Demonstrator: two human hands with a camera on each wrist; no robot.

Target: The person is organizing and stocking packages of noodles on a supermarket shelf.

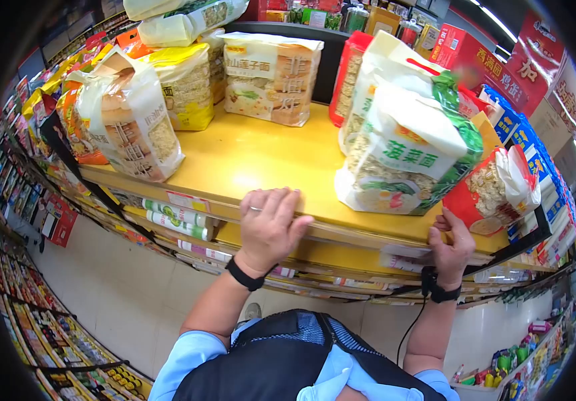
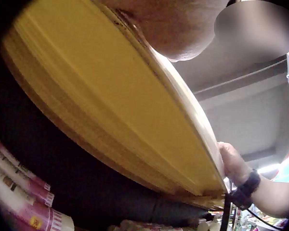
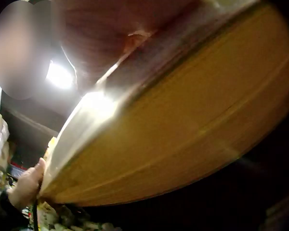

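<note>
My left hand [image 1: 269, 224] rests on the front edge of a yellow shelf [image 1: 248, 157], fingers lying over the top. Further right, my right hand [image 1: 452, 250] touches the same edge, fingers loosely bent, close below a red-and-clear noodle bag [image 1: 492, 194]. Between the hands and further back stands a white and green bag of noodles [image 1: 398, 157]. Both wrist views look up at the shelf's yellow underside [image 2: 120, 101]. The right hand [image 2: 235, 163] shows at the shelf's far end in the left wrist view, the left hand [image 3: 28, 185] in the right wrist view.
More noodle bags stand at the shelf's left, a white-and-brown one [image 1: 131, 120] and a yellow one [image 1: 188, 87]; another white bag [image 1: 271, 77] is at the back. Rolled packs [image 1: 178, 217] lie on the tier below. Red cartons [image 1: 528, 60] rise at right.
</note>
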